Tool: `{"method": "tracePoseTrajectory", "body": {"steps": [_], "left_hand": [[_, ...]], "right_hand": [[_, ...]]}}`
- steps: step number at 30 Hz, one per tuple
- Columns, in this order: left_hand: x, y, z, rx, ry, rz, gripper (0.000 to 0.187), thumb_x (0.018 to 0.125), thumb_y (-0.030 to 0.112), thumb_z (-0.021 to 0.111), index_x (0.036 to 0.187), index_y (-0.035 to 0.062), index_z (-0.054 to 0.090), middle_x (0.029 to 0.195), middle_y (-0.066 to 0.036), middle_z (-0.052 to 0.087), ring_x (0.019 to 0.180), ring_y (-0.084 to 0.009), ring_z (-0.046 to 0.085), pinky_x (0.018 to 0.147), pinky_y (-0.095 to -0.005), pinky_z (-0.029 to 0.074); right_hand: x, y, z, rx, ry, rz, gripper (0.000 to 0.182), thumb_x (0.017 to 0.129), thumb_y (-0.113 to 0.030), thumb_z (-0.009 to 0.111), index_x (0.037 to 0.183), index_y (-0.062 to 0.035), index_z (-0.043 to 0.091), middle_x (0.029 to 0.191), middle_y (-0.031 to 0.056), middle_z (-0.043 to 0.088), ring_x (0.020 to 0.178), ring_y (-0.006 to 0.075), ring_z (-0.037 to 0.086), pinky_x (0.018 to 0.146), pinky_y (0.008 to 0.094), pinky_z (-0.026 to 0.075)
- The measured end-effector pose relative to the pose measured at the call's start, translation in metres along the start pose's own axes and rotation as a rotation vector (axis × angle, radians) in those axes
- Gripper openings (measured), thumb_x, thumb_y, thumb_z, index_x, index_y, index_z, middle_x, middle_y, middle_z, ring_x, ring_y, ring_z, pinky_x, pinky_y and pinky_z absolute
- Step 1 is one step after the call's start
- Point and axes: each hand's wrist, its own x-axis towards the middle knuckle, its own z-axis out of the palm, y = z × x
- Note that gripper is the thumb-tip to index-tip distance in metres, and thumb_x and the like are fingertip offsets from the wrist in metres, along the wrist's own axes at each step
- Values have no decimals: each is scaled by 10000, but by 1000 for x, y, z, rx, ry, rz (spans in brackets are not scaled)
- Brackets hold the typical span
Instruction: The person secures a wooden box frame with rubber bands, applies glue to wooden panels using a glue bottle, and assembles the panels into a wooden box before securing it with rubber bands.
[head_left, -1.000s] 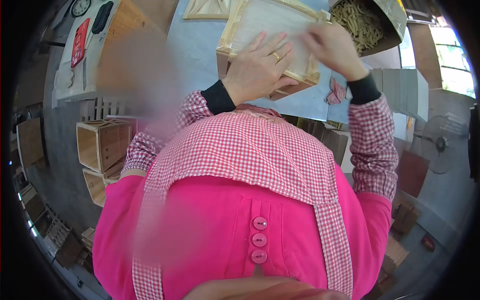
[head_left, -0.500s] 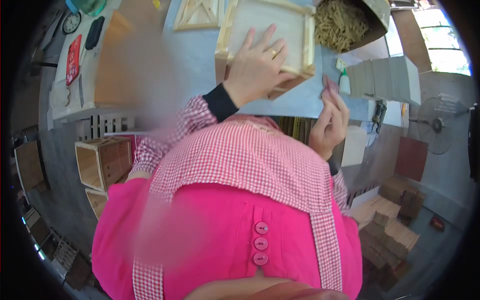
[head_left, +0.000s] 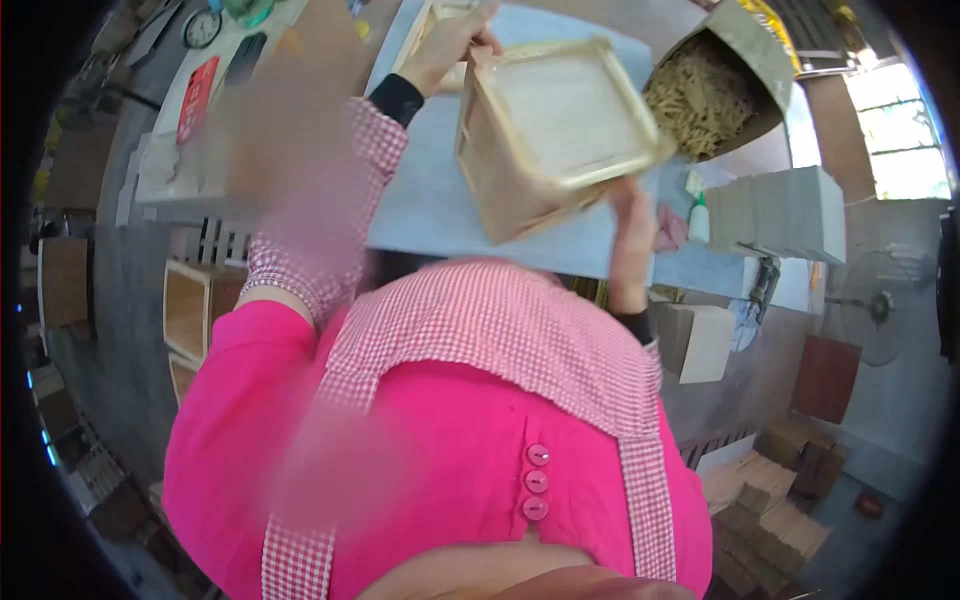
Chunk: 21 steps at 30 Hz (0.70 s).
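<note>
A pale wooden box [head_left: 565, 115] with a framed top stands tilted on the light blue table [head_left: 425, 205], slightly blurred. My left hand [head_left: 447, 48] grips its far left corner, fingers bent over the edge. At the near right corner, my right hand [head_left: 630, 235] holds the box, blurred, with its fingertips partly hidden by the frame. Behind my left hand lies a second wooden frame [head_left: 418, 38]. A pink cloth [head_left: 670, 228] rests on the table just right of my right hand.
An open carton [head_left: 770, 75] of tan pieces sits at the back right. Nearer are a green-capped white bottle [head_left: 699, 220] and stacked pale boards [head_left: 785, 210]. A side table at left holds a red item [head_left: 197, 98] and a clock [head_left: 202, 28]. A fan [head_left: 880, 305] stands at right.
My left hand has moved from the box's top to its far left corner. My right hand has let go of the pink cloth and taken the near right corner. The box has turned.
</note>
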Motion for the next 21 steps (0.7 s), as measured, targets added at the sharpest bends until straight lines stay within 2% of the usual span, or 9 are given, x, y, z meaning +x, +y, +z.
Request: {"method": "tracePoseTrajectory", "body": {"steps": [2,4,6,10,13,14,17,20,21], "left_hand": [[-32,-21,-1,-14,28,-108,560,942,571,441,1130,73,614,965,-20,614,895,-126,561,844,-270,445],[-72,-8,36,9,-37,-67,544,936,546,478,1154,60,593,975,-27,626,877,-123,584,837,-276,464],[-82,-10,55,1,-60,-58,539,934,533,497,1166,54,582,980,-31,632,868,-121,596,833,-278,474],[-69,-15,62,231,36,-5,459,933,437,556,1155,36,577,985,-45,644,856,-127,632,802,-276,506],[-66,-8,68,256,210,11,197,913,179,609,986,-4,623,793,-31,610,681,-87,576,579,-235,466],[-66,0,67,259,221,16,197,913,179,609,986,-4,623,793,-31,610,681,-87,576,579,-235,466],[-89,28,75,61,217,256,244,913,208,623,1023,-10,610,828,-27,614,703,-87,586,589,-242,478],[-71,-18,67,3,261,135,244,912,210,628,1033,-2,611,845,-21,621,717,-88,592,597,-241,483],[-69,-19,68,-26,282,86,244,912,211,631,1037,2,611,853,-18,624,724,-89,596,600,-241,486]], "right_hand": [[39,-2,-22,-101,-124,4,393,1014,-275,396,1218,14,568,1009,37,620,879,140,556,789,285,442],[66,-12,-42,-425,-244,62,372,995,-247,464,1238,22,548,1028,22,616,909,104,554,815,239,433],[72,-21,-37,-376,-277,130,363,979,-225,500,1237,26,552,1024,14,616,906,85,548,802,221,428],[100,-26,-30,-316,-413,202,367,948,-186,556,1245,30,560,987,-6,615,876,59,539,769,197,421],[105,-31,-30,-337,-457,178,368,935,-182,573,1236,30,571,962,-11,616,855,53,539,755,195,423],[109,-34,-29,-365,-445,129,364,931,-186,579,1223,31,580,953,-11,618,847,51,540,750,196,426],[117,-43,-15,-366,-420,92,353,925,-198,588,1192,32,599,942,-8,621,830,49,541,740,196,428],[121,-41,-13,-327,-375,81,343,921,-212,593,1157,35,617,937,-4,623,812,49,540,729,196,429],[137,-22,-19,-349,-437,128,336,919,-218,596,1139,35,627,940,0,629,816,52,544,731,199,431]]}}
